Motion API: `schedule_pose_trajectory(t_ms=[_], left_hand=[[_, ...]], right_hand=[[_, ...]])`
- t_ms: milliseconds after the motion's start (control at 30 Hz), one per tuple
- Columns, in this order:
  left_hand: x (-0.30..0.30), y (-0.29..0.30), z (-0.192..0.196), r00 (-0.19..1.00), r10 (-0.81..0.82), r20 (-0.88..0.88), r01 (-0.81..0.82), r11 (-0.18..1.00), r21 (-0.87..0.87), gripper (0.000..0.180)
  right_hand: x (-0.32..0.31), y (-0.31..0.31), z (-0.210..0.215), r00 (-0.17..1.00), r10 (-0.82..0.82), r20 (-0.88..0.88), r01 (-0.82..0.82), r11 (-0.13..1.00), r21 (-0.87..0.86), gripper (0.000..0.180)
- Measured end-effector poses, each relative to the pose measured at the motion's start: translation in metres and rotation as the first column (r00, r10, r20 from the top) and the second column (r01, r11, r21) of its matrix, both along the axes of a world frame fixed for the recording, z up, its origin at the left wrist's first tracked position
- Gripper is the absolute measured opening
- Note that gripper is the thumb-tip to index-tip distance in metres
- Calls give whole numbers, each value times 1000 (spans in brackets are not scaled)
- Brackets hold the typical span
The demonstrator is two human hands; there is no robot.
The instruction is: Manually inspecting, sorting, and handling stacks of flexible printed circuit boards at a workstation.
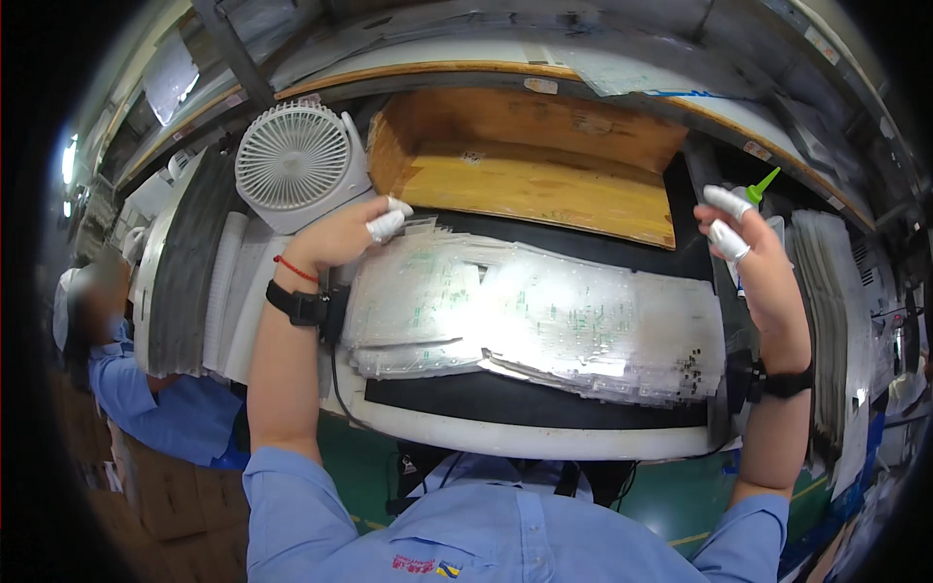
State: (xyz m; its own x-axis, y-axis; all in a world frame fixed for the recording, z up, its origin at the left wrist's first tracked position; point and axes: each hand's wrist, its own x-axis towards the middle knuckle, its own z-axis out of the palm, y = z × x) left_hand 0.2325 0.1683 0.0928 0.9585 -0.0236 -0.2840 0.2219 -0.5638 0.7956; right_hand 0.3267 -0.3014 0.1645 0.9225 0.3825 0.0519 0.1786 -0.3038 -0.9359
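Note:
A long stack of thin clear plastic sheets [603, 311] with small green print lies in front of me in two overlapping piles, their edges uneven. My left hand [350, 231] is at the far left corner of the stack, its thumb and forefinger in white finger covers and slightly apart; the other fingers are mostly hidden. I cannot tell whether it touches the top sheets. Beyond the right end of the stack, my right hand [753, 248] is raised and holds nothing. Its covered thumb and forefinger are spread, the other fingers curled.
An open wooden box [544, 185] stands behind the stack, a white fan [294, 167] to its left. The black mat [437, 394] has a white front edge. Sheet piles [826, 321] stand at right, a green-nozzled bottle [763, 185] nearby. A person in blue [170, 413] sits at left.

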Motion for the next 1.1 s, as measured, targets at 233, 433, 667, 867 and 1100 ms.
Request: schedule_pose_trajectory(t_ms=[233,433,667,867,1100], left_hand=[[-22,-19,-2,994,-5,111,4,1000,16,45],[-15,-46,-21,964,148,220,-167,983,72,46],[-15,-26,-11,984,133,116,-141,988,63,39],[-19,14,48,980,185,68,-181,982,-52,34],[-5,22,41,996,80,-44,-86,982,-166,37]], right_hand=[[15,-52,-60,964,220,-150,-264,865,-426,54],[10,-49,-73,977,206,-53,-210,900,-382,47],[8,-49,-70,984,175,-17,-166,897,-410,41],[-2,-48,-39,993,114,19,-103,945,-310,30],[13,-61,-21,987,147,-61,-151,985,-81,26]])
